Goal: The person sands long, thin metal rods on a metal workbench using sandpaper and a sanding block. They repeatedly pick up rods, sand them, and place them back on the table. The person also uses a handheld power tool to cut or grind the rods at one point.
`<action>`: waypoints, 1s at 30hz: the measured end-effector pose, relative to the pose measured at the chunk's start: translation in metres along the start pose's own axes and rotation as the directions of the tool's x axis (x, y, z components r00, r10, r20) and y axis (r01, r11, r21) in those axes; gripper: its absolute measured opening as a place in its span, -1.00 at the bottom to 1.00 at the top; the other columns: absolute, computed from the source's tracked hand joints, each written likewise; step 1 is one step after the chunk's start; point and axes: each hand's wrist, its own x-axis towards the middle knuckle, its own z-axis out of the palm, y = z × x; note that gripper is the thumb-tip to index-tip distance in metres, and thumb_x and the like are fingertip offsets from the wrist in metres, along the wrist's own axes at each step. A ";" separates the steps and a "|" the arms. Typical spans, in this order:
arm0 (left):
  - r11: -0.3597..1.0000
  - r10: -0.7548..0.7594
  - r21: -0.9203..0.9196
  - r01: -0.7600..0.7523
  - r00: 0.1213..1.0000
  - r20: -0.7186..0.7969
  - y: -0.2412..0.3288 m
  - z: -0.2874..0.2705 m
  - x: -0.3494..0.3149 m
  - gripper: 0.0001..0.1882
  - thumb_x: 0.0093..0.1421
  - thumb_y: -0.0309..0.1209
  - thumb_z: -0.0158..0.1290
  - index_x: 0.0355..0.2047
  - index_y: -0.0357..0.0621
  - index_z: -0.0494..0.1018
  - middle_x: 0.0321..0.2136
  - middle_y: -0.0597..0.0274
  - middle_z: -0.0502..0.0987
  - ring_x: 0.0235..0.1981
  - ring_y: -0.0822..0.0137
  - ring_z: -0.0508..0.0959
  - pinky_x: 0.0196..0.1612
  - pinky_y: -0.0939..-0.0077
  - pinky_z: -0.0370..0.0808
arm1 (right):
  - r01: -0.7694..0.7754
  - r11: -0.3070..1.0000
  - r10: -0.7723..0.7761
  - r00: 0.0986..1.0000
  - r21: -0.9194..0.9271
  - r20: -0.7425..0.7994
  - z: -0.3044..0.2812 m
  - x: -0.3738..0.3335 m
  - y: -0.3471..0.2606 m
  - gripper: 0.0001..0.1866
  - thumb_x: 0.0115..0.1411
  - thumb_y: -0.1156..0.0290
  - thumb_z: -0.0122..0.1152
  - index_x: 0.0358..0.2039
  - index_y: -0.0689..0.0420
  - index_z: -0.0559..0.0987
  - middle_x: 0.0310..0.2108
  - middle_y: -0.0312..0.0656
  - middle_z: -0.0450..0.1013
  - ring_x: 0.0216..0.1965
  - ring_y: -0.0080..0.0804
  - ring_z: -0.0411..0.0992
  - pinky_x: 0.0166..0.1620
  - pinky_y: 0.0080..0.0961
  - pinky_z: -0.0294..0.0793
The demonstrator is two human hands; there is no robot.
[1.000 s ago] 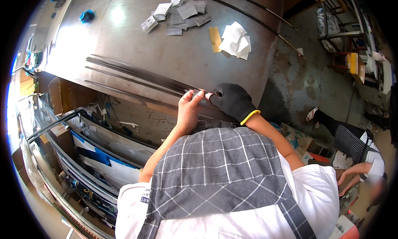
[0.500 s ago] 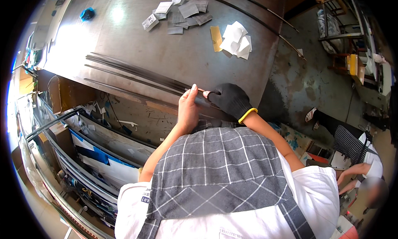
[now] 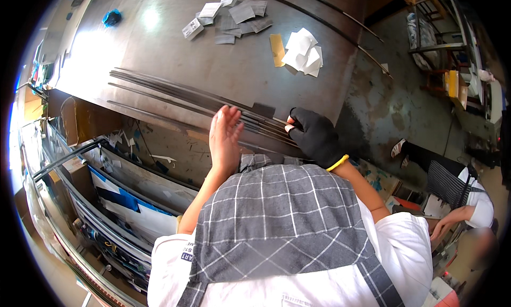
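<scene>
Several long, thin dark rods [image 3: 175,95] lie side by side along the table's near edge. My left hand [image 3: 224,139] is bare, with its fingers stretched out over the rods, gripping nothing. To its right, my right hand [image 3: 315,137] wears a black glove with a yellow cuff and bare fingertips. Its thumb and fingers close at the right end of one thin rod [image 3: 278,119]; the glove hides part of the grip. Between the hands, a small dark rectangular piece [image 3: 263,109] sits against the rods; whether it is attached cannot be made out.
On the metal table [image 3: 175,56] lie grey and white cards [image 3: 242,13], white papers [image 3: 303,54], a tan card [image 3: 277,50] and a blue crumpled bundle [image 3: 112,18]. More rods [image 3: 319,22] cross the far right edge. A rack [image 3: 133,200] stands left; another person [image 3: 458,195] is at right.
My left hand has opened and moved left, off the rod it was pinching. My right hand has shifted right. The dark rectangular piece now shows between them.
</scene>
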 end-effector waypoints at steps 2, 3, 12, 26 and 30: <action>0.967 -0.161 -0.170 0.188 0.974 0.159 0.002 0.000 -0.008 -0.48 0.42 -0.10 -0.21 0.18 -0.25 0.24 0.16 0.07 0.36 0.19 0.15 0.36 0.19 0.25 0.33 | 0.125 0.988 -0.133 0.987 -0.095 -0.088 0.002 -0.003 -0.002 -0.86 0.14 0.41 0.23 -0.40 0.21 0.51 -0.45 -0.06 0.51 -0.44 -0.14 0.50 -0.36 -0.36 0.42; 0.914 -0.241 -0.264 0.307 0.936 0.256 0.002 0.002 -0.012 -0.49 0.42 -0.11 -0.21 0.17 -0.26 0.25 0.16 0.07 0.36 0.20 0.14 0.36 0.21 0.23 0.32 | 0.122 0.989 -0.127 0.990 -0.084 -0.058 0.002 -0.003 -0.002 -0.85 0.14 0.39 0.21 -0.40 0.20 0.51 -0.45 -0.04 0.50 -0.42 -0.09 0.49 -0.36 -0.32 0.42; 0.955 -0.182 -0.201 0.218 0.966 0.181 -0.004 0.015 -0.012 -0.66 0.37 -0.39 -0.08 0.10 -0.28 0.32 0.02 0.02 0.50 0.05 0.19 0.52 0.10 0.34 0.49 | -0.201 0.938 0.098 0.935 0.283 0.340 0.002 0.004 0.004 -0.82 0.17 0.35 0.16 -0.42 0.22 0.56 -0.57 -0.07 0.48 -0.50 -0.22 0.49 -0.37 -0.31 0.42; 0.955 -0.125 -0.242 0.173 0.972 0.201 -0.008 0.005 -0.009 -0.78 0.33 -0.40 0.01 -0.06 -0.21 0.44 -0.13 0.07 0.59 -0.08 0.23 0.60 -0.03 0.36 0.56 | -0.662 0.591 0.243 0.691 0.461 0.680 -0.001 0.009 0.007 -0.77 0.24 0.32 0.15 -0.38 0.25 0.58 -0.58 -0.25 0.51 -0.60 -0.62 0.41 -0.50 -0.64 0.37; 0.960 -0.116 -0.232 0.158 0.976 0.182 -0.015 -0.001 -0.005 -0.82 0.34 -0.40 0.00 -0.10 -0.18 0.45 -0.17 0.11 0.60 -0.11 0.24 0.61 -0.04 0.36 0.57 | -0.392 0.757 0.136 0.877 0.523 0.460 0.017 0.001 0.013 -0.78 0.23 0.32 0.18 -0.32 0.24 0.60 -0.56 -0.28 0.50 -0.58 -0.65 0.38 -0.49 -0.65 0.34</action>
